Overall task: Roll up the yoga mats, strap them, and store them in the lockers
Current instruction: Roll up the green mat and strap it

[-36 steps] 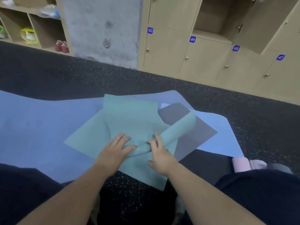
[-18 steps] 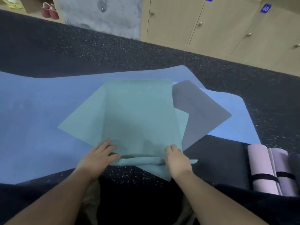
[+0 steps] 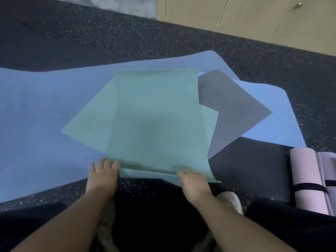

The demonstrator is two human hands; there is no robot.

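Note:
A teal yoga mat [image 3: 156, 115] lies spread out, partly doubled over itself, on a long blue mat [image 3: 45, 115] on the dark floor. A narrow fold runs along its near edge. At the left end of that fold my left hand [image 3: 103, 171] rests with its fingers straight. My right hand [image 3: 192, 180] curls its fingers over the right end. A grey mat [image 3: 232, 110] sticks out from under the teal one on the right. The wooden lockers [image 3: 236, 19] stand along the far wall with their doors closed.
A rolled pink mat [image 3: 307, 182] with a black strap lies at the right, with a rolled lilac mat [image 3: 327, 179] beside it. A black mat [image 3: 254, 170] lies flat under them. My shoe [image 3: 231, 199] is near my right wrist. A concrete pillar [image 3: 118, 6] rises at the back.
The slanted loose roll of a second ago is gone; the teal mat now lies flat and square. Both hands have moved apart and toward me to its near edge. My head has tilted down.

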